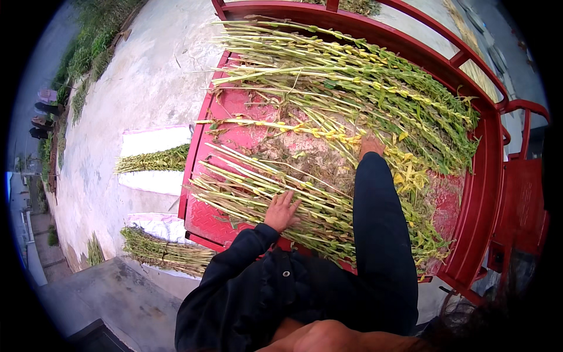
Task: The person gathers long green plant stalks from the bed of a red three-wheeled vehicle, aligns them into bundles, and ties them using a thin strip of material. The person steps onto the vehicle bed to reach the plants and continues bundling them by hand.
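Cut sesame stalks lie on the red truck bed in two bundles. The larger bundle is along the far side, the smaller bundle on the near side. My left hand rests on the near bundle with its fingers spread. Farther out, my right hand is closed around a yellowish sesame stalk that lies between the bundles, its bare end pointing left. My right fingertips are partly hidden among leaves.
Red side rails enclose the far and right sides of the bed. Leaf litter covers its middle. Left of the bed, more stalk bundles lie on white sheets on the concrete ground.
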A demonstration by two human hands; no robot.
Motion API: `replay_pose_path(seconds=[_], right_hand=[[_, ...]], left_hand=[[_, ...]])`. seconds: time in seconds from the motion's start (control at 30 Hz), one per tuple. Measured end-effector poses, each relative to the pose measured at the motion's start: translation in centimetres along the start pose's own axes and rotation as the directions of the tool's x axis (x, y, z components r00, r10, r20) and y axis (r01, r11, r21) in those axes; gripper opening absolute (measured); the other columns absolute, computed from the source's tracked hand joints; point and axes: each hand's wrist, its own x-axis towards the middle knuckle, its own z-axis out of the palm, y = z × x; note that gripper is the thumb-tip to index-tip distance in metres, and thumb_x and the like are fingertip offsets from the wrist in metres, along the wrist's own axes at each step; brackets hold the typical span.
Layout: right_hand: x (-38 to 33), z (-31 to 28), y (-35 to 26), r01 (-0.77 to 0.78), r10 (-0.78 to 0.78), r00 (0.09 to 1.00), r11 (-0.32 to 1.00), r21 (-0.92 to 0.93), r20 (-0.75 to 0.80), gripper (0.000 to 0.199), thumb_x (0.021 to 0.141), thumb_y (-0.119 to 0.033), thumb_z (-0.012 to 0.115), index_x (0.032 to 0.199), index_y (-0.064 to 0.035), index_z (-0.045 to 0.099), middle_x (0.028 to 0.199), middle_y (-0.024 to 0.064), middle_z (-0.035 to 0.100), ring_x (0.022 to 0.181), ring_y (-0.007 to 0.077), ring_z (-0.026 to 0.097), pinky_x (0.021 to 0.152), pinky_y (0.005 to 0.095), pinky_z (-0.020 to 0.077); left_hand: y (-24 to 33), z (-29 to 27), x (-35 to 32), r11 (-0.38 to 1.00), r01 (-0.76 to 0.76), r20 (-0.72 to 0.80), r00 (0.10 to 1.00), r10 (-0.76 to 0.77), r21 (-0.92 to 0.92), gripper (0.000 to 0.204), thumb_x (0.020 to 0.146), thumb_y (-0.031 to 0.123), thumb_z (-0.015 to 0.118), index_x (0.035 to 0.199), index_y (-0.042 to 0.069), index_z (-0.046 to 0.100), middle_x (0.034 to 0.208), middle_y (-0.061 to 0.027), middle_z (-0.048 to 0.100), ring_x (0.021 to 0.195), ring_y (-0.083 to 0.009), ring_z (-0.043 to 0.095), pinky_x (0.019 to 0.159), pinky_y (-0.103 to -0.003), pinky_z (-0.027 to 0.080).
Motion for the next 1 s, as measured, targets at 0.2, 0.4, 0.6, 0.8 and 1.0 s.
replay_pose_path(seconds=[0.2,0.4,0.6,0.8,1.0], right_hand=[[-1.4,-2.8,1.9,0.263,-0.263,0.965,0.965,-0.008,-0.016,0.041,0.073,-0.02,0.066,0.113,-0.0134,0.057,0.113,0.0092,0.053,0.104,0.0279,0.052,0.088,0.0451,0.04],[-6.8,-10.4,7.6,0.433,-0.374,0.832,0.899,0.058,-0.41,0.033,0.07,-0.014,0.062,0.101,-0.0056,0.055,0.1,0.0135,0.054,0.085,0.0328,0.054,0.075,0.0445,0.0401],[-0.5,-19.7,11.3,0.209,-0.126,0.804,0.975,0.079,-0.581,0.037,0.073,-0.013,0.058,0.108,-0.0049,0.051,0.1,0.0134,0.054,0.092,0.0325,0.054,0.077,0.0452,0.0403],[3.4,-17.3,7.3,-0.099,0.135,0.846,0.99,0.097,-0.516,0.042,0.074,-0.02,0.066,0.111,-0.009,0.051,0.112,0.0146,0.049,0.105,0.0334,0.049,0.082,0.0489,0.0431],[-0.4,-1.7,-0.3,0.207,-0.165,0.974,0.926,0.316,-0.155,0.051,0.075,-0.03,0.068,0.118,-0.0083,0.05,0.115,0.0158,0.048,0.109,0.0334,0.045,0.088,0.0509,0.04]], left_hand=[[-0.3,2.4,-1.8,0.999,0.042,0.063,0.997,-0.044,0.029,0.081,0.066,0.05,0.066,0.135,0.024,0.034,0.145,-0.0101,0.021,0.131,-0.0274,0.025,0.103,-0.053,0.02],[-1.0,4.1,-1.4,0.999,0.043,0.116,0.992,-0.042,-0.009,0.077,0.073,0.053,0.059,0.138,0.024,0.029,0.146,-0.01,0.017,0.134,-0.029,0.019,0.103,-0.055,0.017],[-1.3,4.0,-0.7,0.999,0.034,0.126,0.992,-0.031,-0.019,0.079,0.069,0.053,0.063,0.136,0.024,0.033,0.146,-0.0101,0.015,0.133,-0.0284,0.021,0.102,-0.057,0.018],[-1.4,4.3,-0.7,1.0,0.015,0.12,0.993,-0.016,0.01,0.079,0.067,0.052,0.065,0.135,0.024,0.034,0.146,-0.0102,0.016,0.131,-0.0285,0.023,0.102,-0.057,0.019],[-1.5,4.3,-0.9,1.0,0.011,0.086,0.996,-0.01,-0.013,0.08,0.067,0.052,0.065,0.135,0.024,0.034,0.146,-0.011,0.016,0.13,-0.0287,0.024,0.101,-0.057,0.02]])
